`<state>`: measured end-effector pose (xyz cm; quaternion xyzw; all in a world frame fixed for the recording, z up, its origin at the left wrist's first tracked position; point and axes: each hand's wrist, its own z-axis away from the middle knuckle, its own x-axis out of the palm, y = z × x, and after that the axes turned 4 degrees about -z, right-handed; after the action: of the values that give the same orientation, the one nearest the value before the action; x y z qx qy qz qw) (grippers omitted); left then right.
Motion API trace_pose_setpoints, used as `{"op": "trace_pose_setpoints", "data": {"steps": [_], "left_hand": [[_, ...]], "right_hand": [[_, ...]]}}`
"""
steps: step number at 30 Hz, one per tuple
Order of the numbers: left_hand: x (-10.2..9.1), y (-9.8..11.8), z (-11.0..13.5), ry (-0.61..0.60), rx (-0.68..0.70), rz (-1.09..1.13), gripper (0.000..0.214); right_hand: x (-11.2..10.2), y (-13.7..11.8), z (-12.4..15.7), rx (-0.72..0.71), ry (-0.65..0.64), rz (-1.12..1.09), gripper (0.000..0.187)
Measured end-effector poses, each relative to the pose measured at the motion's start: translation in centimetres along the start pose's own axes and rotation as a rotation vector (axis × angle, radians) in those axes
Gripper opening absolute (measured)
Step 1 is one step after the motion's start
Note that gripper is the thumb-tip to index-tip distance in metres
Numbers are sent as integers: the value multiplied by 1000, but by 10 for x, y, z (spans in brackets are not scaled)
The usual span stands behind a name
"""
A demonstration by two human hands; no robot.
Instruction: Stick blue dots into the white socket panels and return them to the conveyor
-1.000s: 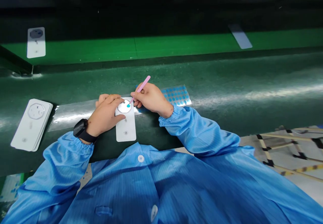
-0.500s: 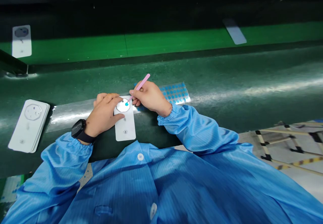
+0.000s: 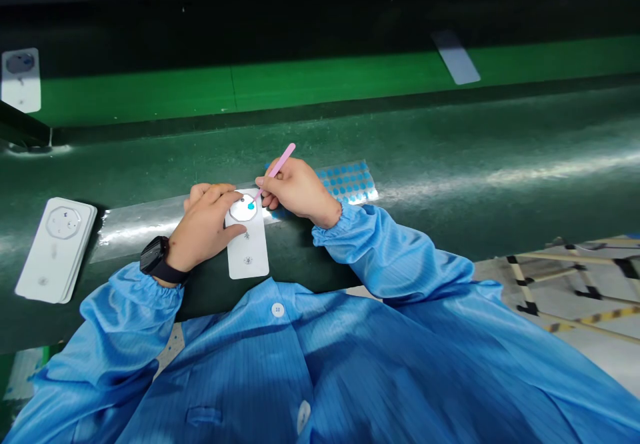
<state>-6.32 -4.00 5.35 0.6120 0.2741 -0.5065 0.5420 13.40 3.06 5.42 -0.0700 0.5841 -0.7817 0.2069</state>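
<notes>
A white oblong panel [image 3: 248, 247] lies on the dark green bench edge in front of me. My left hand [image 3: 203, 227] grips its upper end, fingers curled round the shiny round window [image 3: 241, 211]. My right hand [image 3: 295, 189] pinches pink tweezers [image 3: 276, 166], whose tip presses a small blue round sticker [image 3: 251, 206] onto that window. A sheet of blue dot stickers [image 3: 347, 183] lies just behind my right hand. A black watch sits on my left wrist.
A stack of white panels [image 3: 54, 247] rests at the left on the bench. A green conveyor belt [image 3: 310, 81] runs behind, carrying one white panel [image 3: 20, 79] at far left and another strip [image 3: 456, 57] at right. A clear film strip [image 3: 133, 227] lies under my hands.
The blue sticker has shifted slightly left on the window with the tweezers' tip. The panels on the belt have drifted left. Both hands stay in place.
</notes>
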Motion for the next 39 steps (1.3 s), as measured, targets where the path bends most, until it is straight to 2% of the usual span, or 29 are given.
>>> {"op": "trace_pose_setpoints", "data": {"steps": [10, 17, 26, 39], "left_hand": [[0, 2, 1, 2, -18, 5, 47], [1, 1, 1, 3, -10, 2, 47], [0, 4, 1, -2, -21, 1, 46], [2, 4, 3, 17, 44, -98, 29]], "right_hand": [[0, -5, -1, -2, -34, 51, 23], [1, -7, -1, 35, -11, 40, 22], [0, 1, -3, -32, -31, 89, 22], [1, 2, -3, -55, -15, 108, 19]]}}
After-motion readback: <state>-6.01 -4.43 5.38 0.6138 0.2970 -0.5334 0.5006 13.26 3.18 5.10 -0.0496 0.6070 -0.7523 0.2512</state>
